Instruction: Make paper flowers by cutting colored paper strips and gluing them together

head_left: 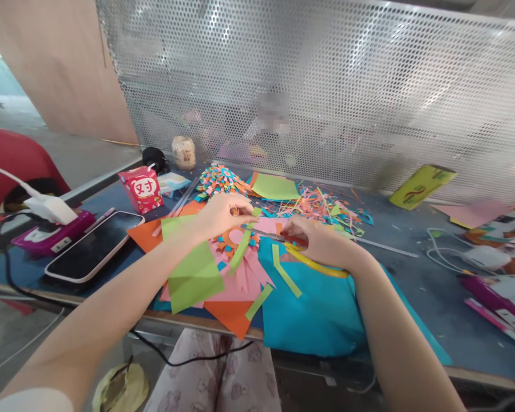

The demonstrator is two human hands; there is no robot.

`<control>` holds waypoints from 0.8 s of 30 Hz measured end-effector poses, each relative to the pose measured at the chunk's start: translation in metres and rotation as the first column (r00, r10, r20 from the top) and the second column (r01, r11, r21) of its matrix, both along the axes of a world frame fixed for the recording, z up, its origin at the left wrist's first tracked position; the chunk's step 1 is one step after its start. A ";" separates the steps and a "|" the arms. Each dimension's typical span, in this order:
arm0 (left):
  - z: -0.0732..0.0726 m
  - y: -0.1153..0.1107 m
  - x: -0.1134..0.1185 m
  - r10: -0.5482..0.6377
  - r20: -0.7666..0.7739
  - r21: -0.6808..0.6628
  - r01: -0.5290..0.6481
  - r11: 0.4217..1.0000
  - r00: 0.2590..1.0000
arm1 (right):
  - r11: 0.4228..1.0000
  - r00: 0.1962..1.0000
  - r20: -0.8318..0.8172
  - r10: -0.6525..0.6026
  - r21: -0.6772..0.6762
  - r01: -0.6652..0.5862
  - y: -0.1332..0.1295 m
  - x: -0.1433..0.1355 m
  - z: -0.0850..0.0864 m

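Note:
My left hand (225,214) pinches the upper part of a light green paper strip (240,249) above a small layered paper flower (229,236). In my right hand (302,234) are scissors with yellow handles (317,265), their blades pointing left at the strip. Whether the blades are parted I cannot tell. Beneath the hands lie pink paper strips (246,272), a green sheet (193,277), an orange sheet (234,317) and a large blue sheet (313,315). A bent green strip (286,272) rests on the blue paper, and a short one (258,302) lies nearby.
Behind the hands are a fringed paper flower (223,178) and a heap of paper shreds (326,206). A phone (94,246), a purple power strip (54,234) and a red packet (141,189) stand left. A yellow-green roll (423,186) is right, before a perforated metal panel (326,86).

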State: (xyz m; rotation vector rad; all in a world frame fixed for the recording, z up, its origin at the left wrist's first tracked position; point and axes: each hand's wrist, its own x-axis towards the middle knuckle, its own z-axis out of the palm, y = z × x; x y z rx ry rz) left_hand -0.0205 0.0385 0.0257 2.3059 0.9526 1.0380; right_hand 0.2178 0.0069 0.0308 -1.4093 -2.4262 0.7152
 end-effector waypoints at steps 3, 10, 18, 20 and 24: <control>0.003 0.001 0.002 0.023 0.003 0.000 -0.023 1.000 1.000 | 1.000 1.000 0.018 0.019 -0.005 -0.019 -0.001 0.000 0.001; 0.005 0.001 0.006 0.033 -0.012 0.022 -0.032 0.999 0.999 | 0.999 0.999 0.012 0.036 -0.017 -0.036 -0.003 0.001 0.000; 0.004 0.002 0.008 0.042 0.022 0.043 -0.043 0.998 0.999 | 1.000 1.000 0.008 0.025 -0.002 -0.025 -0.006 0.002 0.000; 0.003 0.002 0.008 0.050 0.030 0.047 -0.051 0.998 0.998 | 1.000 1.000 0.011 0.018 0.006 -0.018 -0.007 0.003 -0.001; 0.003 0.002 0.008 0.070 0.039 0.041 -0.071 0.997 0.997 | 1.000 1.000 0.010 0.013 0.015 -0.013 -0.008 0.004 -0.002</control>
